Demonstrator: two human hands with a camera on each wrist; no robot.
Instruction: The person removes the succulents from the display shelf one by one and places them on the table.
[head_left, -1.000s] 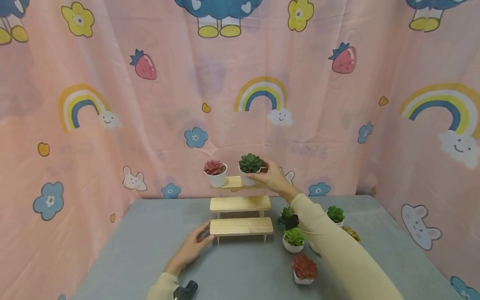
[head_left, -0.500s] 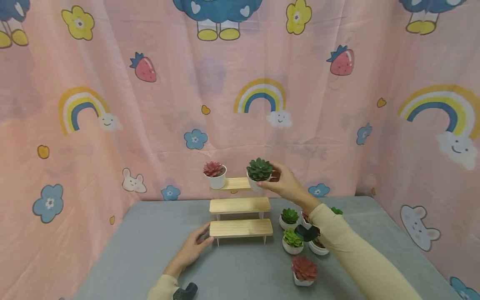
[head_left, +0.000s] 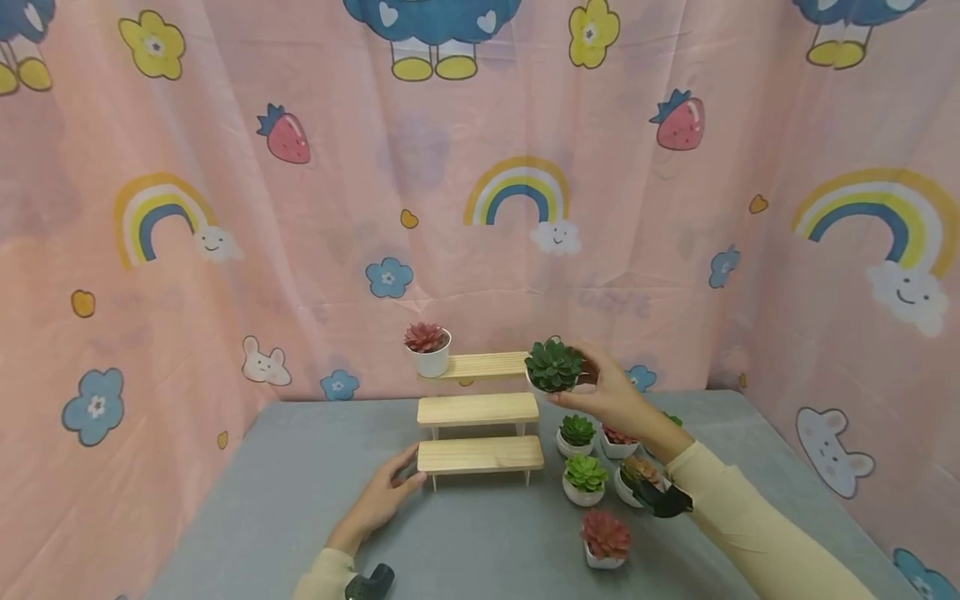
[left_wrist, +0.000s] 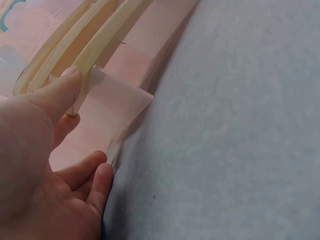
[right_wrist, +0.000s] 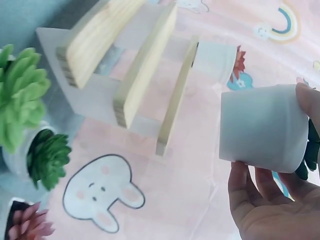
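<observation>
My right hand (head_left: 613,402) grips a white pot holding a dark green succulent (head_left: 553,365), just off the right end of the top board. In the right wrist view the white pot (right_wrist: 262,129) is tilted on its side relative to the camera, thumb above and fingers below. A three-tier wooden shelf stand (head_left: 480,455) with clear side supports stands on the table. On the left of its top tier sits a potted pink succulent (head_left: 431,358). My left hand (head_left: 382,493) holds the stand's left end; in the left wrist view the thumb presses the board (left_wrist: 102,47), other fingers beside the clear support (left_wrist: 112,102).
Right of the stand, several potted succulents cluster on the grey table (head_left: 285,483): a dark green one (head_left: 577,432), a bright green one (head_left: 585,477), an orange-brown one (head_left: 633,479) and a red one (head_left: 606,535) nearest. A pink patterned curtain (head_left: 330,217) hangs behind.
My right hand has carried the dark green succulent off the top board, to the right and toward me. The left hand stays on the stand.
</observation>
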